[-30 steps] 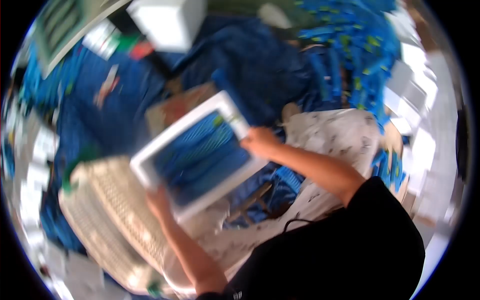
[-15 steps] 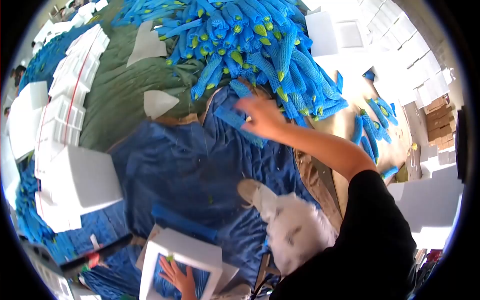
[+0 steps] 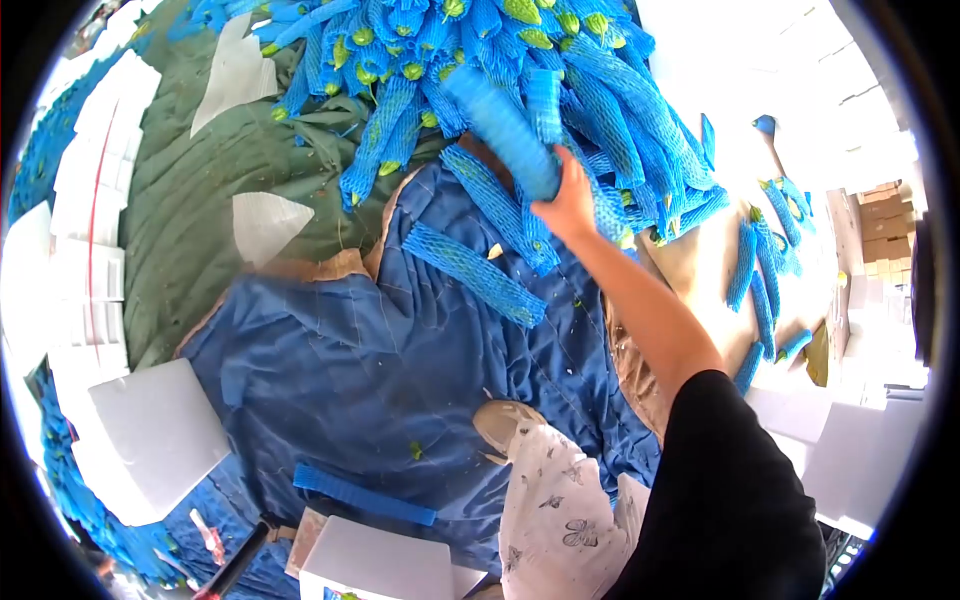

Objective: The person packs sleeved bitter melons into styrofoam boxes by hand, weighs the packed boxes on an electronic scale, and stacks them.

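Note:
My right hand (image 3: 570, 205) is closed round the near end of a long vegetable in a blue foam net (image 3: 505, 130). Motion blurs it, and no green tip shows on it. Just beyond lies a big heap of similar blue-netted vegetables (image 3: 620, 110), many with pointed green tips. Nearer, a blue foam net sleeve (image 3: 475, 275) lies across the dark blue cloth, and another netted piece (image 3: 490, 200) lies beside it. My left hand is out of sight. At the bottom edge stands a white foam box (image 3: 380, 560), its opening mostly cut off by the frame.
A white foam block (image 3: 160, 435) and stacked white boxes (image 3: 90, 260) line the left side. A flat blue sleeve (image 3: 365, 495) lies near the foam box. Several loose netted vegetables (image 3: 765, 270) lie at right. My shoe (image 3: 505, 425) rests on the blue cloth (image 3: 400, 360).
My right hand has moved away and to the right, and now grips a netted vegetable. The view has shifted, so my left hand, earlier in the foam box, has left the frame.

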The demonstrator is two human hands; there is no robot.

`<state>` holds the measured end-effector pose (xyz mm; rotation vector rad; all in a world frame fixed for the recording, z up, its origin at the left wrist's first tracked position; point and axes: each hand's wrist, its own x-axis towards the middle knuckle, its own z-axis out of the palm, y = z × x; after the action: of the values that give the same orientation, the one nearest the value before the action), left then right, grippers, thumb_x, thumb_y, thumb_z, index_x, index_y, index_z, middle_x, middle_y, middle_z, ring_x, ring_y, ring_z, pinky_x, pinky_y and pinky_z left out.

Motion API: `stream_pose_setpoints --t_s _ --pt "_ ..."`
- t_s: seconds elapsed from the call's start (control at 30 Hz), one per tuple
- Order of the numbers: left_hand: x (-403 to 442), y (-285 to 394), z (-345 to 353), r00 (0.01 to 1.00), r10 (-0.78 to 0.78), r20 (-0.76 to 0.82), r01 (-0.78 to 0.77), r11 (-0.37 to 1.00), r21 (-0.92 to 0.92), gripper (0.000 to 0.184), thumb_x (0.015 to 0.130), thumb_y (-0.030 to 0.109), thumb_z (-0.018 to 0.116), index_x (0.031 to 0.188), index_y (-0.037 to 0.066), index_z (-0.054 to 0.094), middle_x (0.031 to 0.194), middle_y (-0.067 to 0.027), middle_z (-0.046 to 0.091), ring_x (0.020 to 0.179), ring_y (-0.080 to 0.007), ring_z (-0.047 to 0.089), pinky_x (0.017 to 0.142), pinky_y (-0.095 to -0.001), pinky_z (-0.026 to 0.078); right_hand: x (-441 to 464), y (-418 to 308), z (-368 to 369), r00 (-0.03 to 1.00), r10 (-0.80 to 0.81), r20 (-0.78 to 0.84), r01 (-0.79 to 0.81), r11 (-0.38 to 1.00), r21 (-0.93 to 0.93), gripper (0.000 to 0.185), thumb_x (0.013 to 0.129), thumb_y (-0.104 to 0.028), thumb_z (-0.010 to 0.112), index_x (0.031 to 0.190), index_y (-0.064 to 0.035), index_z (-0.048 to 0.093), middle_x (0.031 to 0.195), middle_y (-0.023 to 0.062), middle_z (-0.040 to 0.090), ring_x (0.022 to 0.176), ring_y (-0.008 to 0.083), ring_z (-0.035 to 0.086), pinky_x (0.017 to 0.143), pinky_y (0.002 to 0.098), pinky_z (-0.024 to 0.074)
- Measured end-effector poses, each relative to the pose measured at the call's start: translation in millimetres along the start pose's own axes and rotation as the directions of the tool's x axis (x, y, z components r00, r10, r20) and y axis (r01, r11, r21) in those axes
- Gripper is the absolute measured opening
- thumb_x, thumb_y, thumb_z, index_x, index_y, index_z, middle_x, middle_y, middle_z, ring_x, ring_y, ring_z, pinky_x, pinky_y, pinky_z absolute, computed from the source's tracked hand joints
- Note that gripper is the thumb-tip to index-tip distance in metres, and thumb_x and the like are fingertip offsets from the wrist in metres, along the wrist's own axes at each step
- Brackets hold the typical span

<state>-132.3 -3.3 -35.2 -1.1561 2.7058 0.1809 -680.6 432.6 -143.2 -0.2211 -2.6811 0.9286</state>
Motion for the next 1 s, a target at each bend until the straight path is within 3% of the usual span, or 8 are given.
stream_pose_setpoints --t_s 0.2,0.3,0.47,0.57,0.67,0.77,0.9,1.0 --pt "-2 4 -4 0.999 -0.050 0.021 0.050 0.999 -0.019 0.078 0.068 0.030 0.073 0.134 0.002 0.042 0.129 -0.0206 0.049 0.119 -0.0411 0.043 0.097 -0.0538 0.032 -19 -27 23 0.993 -0.111 -0.036 0.102 0.974 -0.202 0.078 0.056 -0.027 0.078 0.128 -0.0248 0.048 0.141 0.0274 0.027 0.130 0.0468 0.027 0.107 0.0546 0.0249" --pt "-5 4 -4 0.998 -0.058 0.029 0.059 0.998 -0.025 0.077 0.069 0.031 0.071 0.134 0.002 0.042 0.130 -0.0206 0.048 0.120 -0.0410 0.042 0.098 -0.0542 0.030 -25 -40 47 0.936 0.100 0.339 0.060 0.900 -0.432 0.077 0.057 -0.042 0.080 0.127 -0.0316 0.051 0.150 0.0290 0.006 0.139 0.0445 0.010 0.108 0.0568 0.0217" --pt "-10 2 -3 0.996 -0.082 0.034 0.084 0.996 -0.038 0.077 0.071 0.032 0.070 0.135 0.002 0.041 0.132 -0.0208 0.045 0.122 -0.0409 0.039 0.100 -0.0548 0.027 -69 -50 53 0.951 0.123 0.285 0.028 0.879 -0.475 0.069 0.054 -0.033 0.082 0.119 -0.0301 0.058 0.137 0.0247 0.030 0.118 0.0418 0.041 0.094 0.0489 0.0429" --pt "-11 3 -4 0.993 -0.106 0.048 0.108 0.993 -0.048 0.076 0.072 0.033 0.069 0.135 0.002 0.041 0.133 -0.0209 0.044 0.124 -0.0409 0.037 0.101 -0.0552 0.025 -90 -41 25 0.940 0.020 0.340 0.039 0.986 -0.164 0.066 0.053 -0.027 0.078 0.115 -0.0271 0.058 0.125 0.0262 0.036 0.109 0.0466 0.047 0.084 0.0453 0.0503" --pt "-9 4 -4 0.992 -0.114 0.056 0.117 0.992 -0.046 0.076 0.072 0.034 0.068 0.135 0.002 0.040 0.134 -0.0210 0.043 0.125 -0.0408 0.035 0.102 -0.0556 0.023 -119 -43 -23 0.821 -0.077 0.565 0.167 0.980 -0.109 0.068 0.058 -0.044 0.078 0.121 -0.0295 0.056 0.130 0.0267 0.034 0.114 0.0465 0.045 0.097 0.0473 0.0412" --pt "-10 4 -6 0.990 -0.118 0.071 0.121 0.992 -0.043 0.076 0.073 0.035 0.067 0.136 0.002 0.040 0.135 -0.0210 0.042 0.127 -0.0407 0.034 0.103 -0.0560 0.021 -93 -28 -41 0.918 -0.287 0.273 0.363 0.885 -0.290 0.067 0.071 -0.048 0.072 0.130 -0.0291 0.048 0.135 0.0228 0.037 0.117 0.0435 0.045 0.098 0.0479 0.0396" --pt "-12 6 -7 0.987 -0.138 0.078 0.142 0.989 -0.046 0.075 0.075 0.036 0.065 0.136 0.002 0.039 0.137 -0.0212 0.040 0.128 -0.0406 0.032 0.104 -0.0565 0.019 -12 60 -27 0.968 0.194 0.161 -0.085 0.852 -0.516 0.077 0.070 -0.028 0.072 0.134 -0.0064 0.035 0.120 0.0209 0.053 0.109 0.0397 0.053 0.086 0.0470 0.0478" --pt "-15 6 -8 0.984 -0.157 0.090 0.161 0.986 -0.039 0.075 0.075 0.037 0.064 0.136 0.002 0.039 0.138 -0.0212 0.039 0.130 -0.0406 0.030 0.105 -0.0569 0.017 -14 49 -24 0.982 0.173 0.071 -0.121 0.879 -0.461 0.075 0.069 -0.029 0.072 0.132 -0.0053 0.038 0.109 0.0207 0.060 0.103 0.0380 0.057 0.083 0.0464 0.0486"
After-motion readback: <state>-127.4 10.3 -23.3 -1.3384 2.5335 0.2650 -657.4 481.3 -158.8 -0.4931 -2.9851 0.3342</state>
